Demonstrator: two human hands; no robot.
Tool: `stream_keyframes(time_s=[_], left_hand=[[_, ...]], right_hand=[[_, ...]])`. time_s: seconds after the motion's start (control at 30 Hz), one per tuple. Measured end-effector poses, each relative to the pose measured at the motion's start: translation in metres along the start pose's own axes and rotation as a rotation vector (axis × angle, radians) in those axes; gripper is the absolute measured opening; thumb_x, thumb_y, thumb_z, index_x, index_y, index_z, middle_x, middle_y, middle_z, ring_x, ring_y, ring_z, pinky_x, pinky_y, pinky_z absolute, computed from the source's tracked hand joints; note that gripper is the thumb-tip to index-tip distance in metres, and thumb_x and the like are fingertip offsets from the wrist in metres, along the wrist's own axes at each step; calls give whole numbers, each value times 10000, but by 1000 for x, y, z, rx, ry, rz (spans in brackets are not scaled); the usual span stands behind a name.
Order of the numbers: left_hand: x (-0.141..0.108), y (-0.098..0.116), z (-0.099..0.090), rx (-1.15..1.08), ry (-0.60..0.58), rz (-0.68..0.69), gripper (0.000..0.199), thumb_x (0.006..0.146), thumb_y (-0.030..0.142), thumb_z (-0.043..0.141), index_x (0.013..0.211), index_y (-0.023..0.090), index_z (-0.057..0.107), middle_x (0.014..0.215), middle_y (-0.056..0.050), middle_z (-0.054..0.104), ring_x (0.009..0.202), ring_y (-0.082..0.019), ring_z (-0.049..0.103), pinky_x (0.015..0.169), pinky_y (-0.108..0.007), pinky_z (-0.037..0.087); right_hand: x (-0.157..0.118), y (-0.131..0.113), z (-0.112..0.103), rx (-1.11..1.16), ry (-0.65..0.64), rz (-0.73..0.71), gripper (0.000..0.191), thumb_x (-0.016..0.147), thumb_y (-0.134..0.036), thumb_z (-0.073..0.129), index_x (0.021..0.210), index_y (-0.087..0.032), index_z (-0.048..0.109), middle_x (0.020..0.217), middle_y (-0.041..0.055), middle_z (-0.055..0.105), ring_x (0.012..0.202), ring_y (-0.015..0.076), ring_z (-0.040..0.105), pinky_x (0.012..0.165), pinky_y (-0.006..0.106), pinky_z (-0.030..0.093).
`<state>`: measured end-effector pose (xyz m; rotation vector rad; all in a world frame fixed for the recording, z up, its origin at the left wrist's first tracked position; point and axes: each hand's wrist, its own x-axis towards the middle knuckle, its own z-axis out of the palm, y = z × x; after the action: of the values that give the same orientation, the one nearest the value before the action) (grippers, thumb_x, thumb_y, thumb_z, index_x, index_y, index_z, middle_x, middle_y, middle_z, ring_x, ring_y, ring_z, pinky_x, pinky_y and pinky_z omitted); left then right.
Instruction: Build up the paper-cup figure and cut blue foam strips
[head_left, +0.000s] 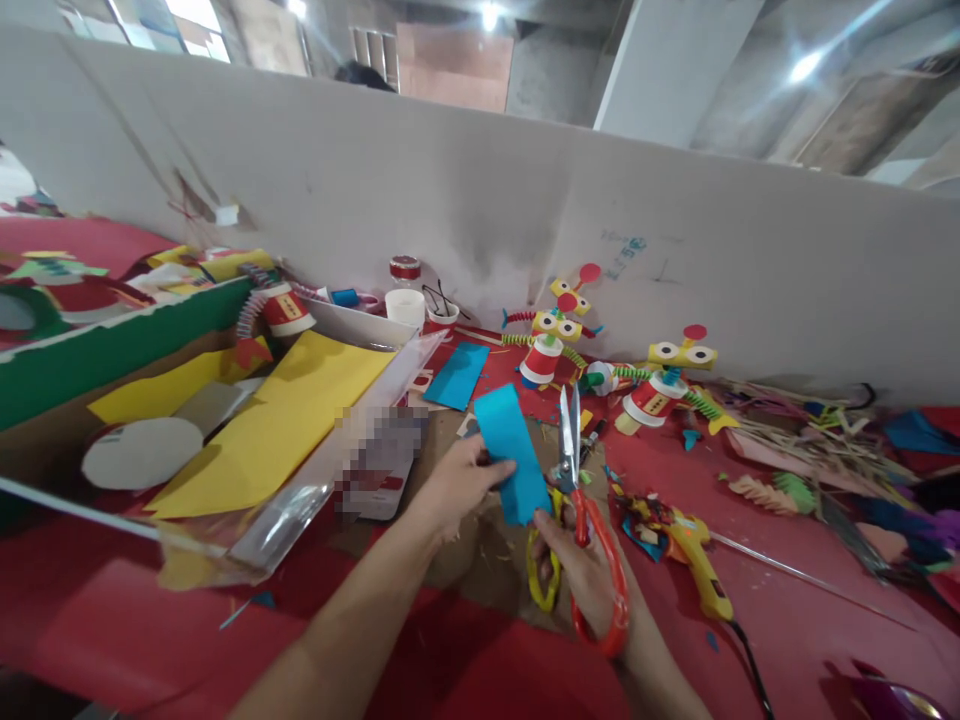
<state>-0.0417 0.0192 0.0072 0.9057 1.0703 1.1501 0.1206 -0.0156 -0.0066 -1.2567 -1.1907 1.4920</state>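
My left hand (pixel 456 488) is closed on a blue paper strip (pixel 508 440), with its thumb across the front and the fingers behind. The strip tilts over a brown board (pixel 480 560). My right hand (pixel 579 562) grips red-handled scissors (pixel 611 565), whose blades point up and stand slightly apart to the right of the paper. The right thumb and fingertips touch the strip's lower edge. Partly hidden behind that hand is a yellow looped handle (pixel 535 572). A second blue paper piece (pixel 457 376) lies farther back on the table.
At left stands an open box (pixel 124 350) with yellow sheets (pixel 289 400); a phone (pixel 390 470) lies beside it. Paper-cup figures (pixel 543 358) line the wall (pixel 450 180). A yellow glue gun (pixel 701 565) with a cord, thin sticks (pixel 810 430) and paper scraps occupy the right.
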Motion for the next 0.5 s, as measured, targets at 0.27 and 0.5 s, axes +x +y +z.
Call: stream_keyframes(time_s=[0.27,0.5], left_hand=[[32,-8,-32,-208,516,113,486,606,216,737,1045,198,530,758,10,617,584,-98,559,542,-216,458],[38,-11,-39,-234,629,205,694,615,174,722,1245,270,446,735,35,592,576,-92,558,533,-208,455]], right_hand=[[-9,-15,-4,298,-217,226,356,873,-436,526,1093,-159,570,1002,68,630,797,166,624,621,295,533],[-27,-18,-4,348,-338,290,329,891,-341,531,1174,-173,534,1181,83,560,989,197,582,827,408,507]])
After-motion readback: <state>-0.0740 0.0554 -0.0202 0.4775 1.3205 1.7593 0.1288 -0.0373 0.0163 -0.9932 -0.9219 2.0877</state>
